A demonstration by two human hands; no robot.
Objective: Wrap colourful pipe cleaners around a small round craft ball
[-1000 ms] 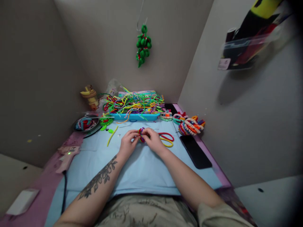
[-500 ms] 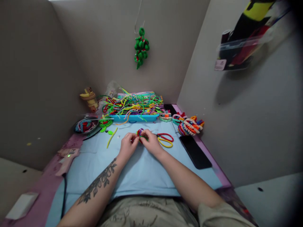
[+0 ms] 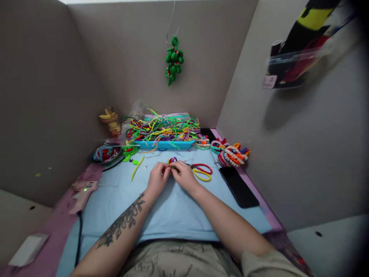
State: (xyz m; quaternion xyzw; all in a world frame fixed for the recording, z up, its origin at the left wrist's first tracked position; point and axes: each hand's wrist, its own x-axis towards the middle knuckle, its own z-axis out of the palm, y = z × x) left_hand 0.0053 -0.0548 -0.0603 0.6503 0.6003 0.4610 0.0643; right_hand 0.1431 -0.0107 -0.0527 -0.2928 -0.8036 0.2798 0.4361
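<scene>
Between my fingertips, over the middle of the blue cloth, is a small multicoloured pipe-cleaner piece with red, purple and green in it. My left hand pinches it from the left. From the right, my right hand grips it, thumb and forefinger close to those of the left. Most of the piece is hidden behind the fingers. Just right of my right hand lie scissors with one red and one yellow handle. A yellow-green pipe cleaner lies to the left, beside small bright green bits.
Behind stands a blue tray heaped with pipe cleaners. A black phone and finished pipe-cleaner heads are on the right. On the left are a pink corded glue gun, a round dish and a white box.
The whole view has shifted slightly. My fingers have closed nearer together around the piece, and the right fingers bend over it more. Nothing else on the table has moved.
</scene>
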